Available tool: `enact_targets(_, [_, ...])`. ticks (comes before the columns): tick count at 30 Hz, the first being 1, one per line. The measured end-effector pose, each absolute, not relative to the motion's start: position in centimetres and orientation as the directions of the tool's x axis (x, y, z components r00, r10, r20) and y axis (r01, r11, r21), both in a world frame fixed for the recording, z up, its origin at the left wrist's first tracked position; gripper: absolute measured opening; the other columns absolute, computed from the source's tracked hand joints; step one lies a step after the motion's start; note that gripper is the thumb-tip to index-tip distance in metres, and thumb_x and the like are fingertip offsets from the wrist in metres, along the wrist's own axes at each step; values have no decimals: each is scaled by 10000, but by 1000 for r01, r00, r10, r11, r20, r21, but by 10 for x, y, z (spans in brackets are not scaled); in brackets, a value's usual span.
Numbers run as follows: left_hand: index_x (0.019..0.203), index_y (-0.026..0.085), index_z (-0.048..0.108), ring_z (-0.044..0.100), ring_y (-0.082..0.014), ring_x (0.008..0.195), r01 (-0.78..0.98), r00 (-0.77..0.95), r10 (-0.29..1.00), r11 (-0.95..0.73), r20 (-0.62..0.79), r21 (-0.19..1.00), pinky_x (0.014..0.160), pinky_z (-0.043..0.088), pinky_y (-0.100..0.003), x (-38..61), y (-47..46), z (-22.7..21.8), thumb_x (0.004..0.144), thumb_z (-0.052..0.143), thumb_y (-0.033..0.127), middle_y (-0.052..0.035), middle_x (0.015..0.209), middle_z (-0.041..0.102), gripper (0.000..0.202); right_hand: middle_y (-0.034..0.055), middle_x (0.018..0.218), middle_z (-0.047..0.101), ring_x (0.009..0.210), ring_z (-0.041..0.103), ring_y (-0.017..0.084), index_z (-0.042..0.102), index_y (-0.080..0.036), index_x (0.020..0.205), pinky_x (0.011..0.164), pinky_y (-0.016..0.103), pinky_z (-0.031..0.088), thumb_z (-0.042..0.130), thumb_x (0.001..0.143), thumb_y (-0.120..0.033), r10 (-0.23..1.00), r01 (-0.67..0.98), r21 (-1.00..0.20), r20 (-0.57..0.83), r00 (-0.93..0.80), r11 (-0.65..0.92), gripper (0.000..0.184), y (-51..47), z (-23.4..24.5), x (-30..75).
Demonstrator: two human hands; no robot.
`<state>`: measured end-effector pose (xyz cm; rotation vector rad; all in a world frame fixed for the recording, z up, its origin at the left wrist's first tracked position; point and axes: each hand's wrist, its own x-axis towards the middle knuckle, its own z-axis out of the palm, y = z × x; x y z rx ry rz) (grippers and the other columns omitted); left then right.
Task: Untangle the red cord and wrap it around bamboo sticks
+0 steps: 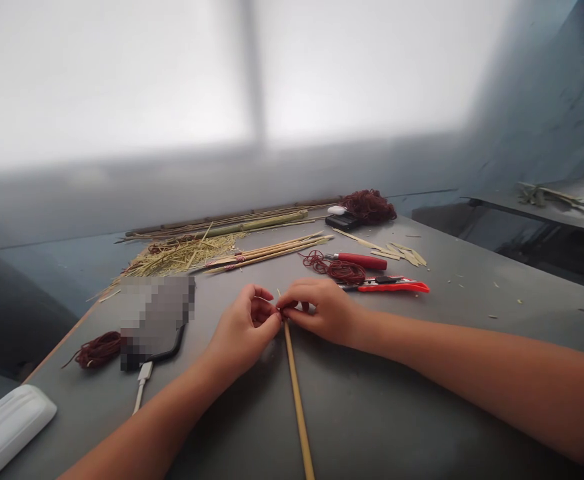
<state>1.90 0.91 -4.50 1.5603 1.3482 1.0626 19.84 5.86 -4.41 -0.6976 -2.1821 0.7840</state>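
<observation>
A thin bamboo stick (297, 393) lies on the grey table (422, 400), running from the bottom edge up to my hands. My left hand (245, 330) pinches dark red cord at the stick's upper end. My right hand (317, 310) is closed on the same spot from the other side, fingers pressed on the red cord (288, 307) wound there. Both hands rest on the table.
A loose red cord coil (339, 268), a red-handled tool (359, 261) and a red utility knife (389, 285) lie just beyond my right hand. Tied bamboo sticks (267, 253), shavings (177, 257), a phone (155, 320) and another cord bundle (99, 349) sit to the left.
</observation>
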Motion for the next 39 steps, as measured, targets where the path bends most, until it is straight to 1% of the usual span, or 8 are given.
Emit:
enact_targets(6, [951,207,523,674,-196,757,346,109,986,-158,128,925,696,543,-329,20,6,-43,732,647,394,-10,782,675,313,77,968,612,912,581,203,717,-187,792,886,369,469,627,810,-146,672,288,-661,449,-588,693,100,57,-45,199])
enact_targets(9, [942,202,553,666,-198,756,379,123,980,-190,153,906,699,540,-333,20,5,-43,753,619,384,-21,794,675,271,76,992,595,934,578,201,694,-175,791,904,374,465,632,825,-172,714,312,-711,372,-594,630,71,58,-44,200])
enact_targets(15, [861,192,612,648,-195,746,462,143,971,-236,191,855,699,504,-325,20,3,-42,803,562,335,-41,814,690,163,42,933,609,826,600,170,694,-171,739,755,296,497,649,828,-291,765,329,-846,133,-630,419,156,67,-43,204])
enact_targets(22, [903,177,670,686,-221,822,509,148,970,-240,191,826,776,515,-341,17,3,-42,820,556,320,-67,880,744,200,48,1005,607,881,605,187,731,-179,794,782,302,496,695,740,-284,778,307,-896,65,-625,322,124,67,-44,204])
enact_targets(26, [901,178,678,692,-236,833,534,147,971,-238,188,811,783,514,-356,16,3,-43,824,561,332,-74,884,754,208,48,986,621,876,603,180,708,-173,804,748,284,491,702,715,-273,790,298,-898,85,-607,325,134,68,-46,204])
enact_targets(31, [907,179,674,689,-250,841,554,165,968,-251,191,793,786,508,-380,18,5,-46,830,542,323,-84,900,750,210,22,822,648,677,576,132,626,-171,800,573,235,443,630,744,-188,776,293,-868,151,-612,400,59,67,-47,202])
enact_targets(36, [896,185,663,681,-245,849,554,184,965,-258,185,792,796,503,-376,18,5,-47,841,539,337,-79,896,741,204,23,839,637,823,574,161,607,-185,716,739,270,465,640,711,-78,701,272,-738,359,-616,617,112,64,-44,203])
enact_targets(39, [909,187,655,676,-235,857,547,189,965,-259,184,796,799,502,-361,18,5,-46,848,527,339,-75,901,736,208,9,799,654,799,572,158,615,-191,750,747,276,458,613,748,-59,640,259,-660,435,-634,705,132,65,-45,205])
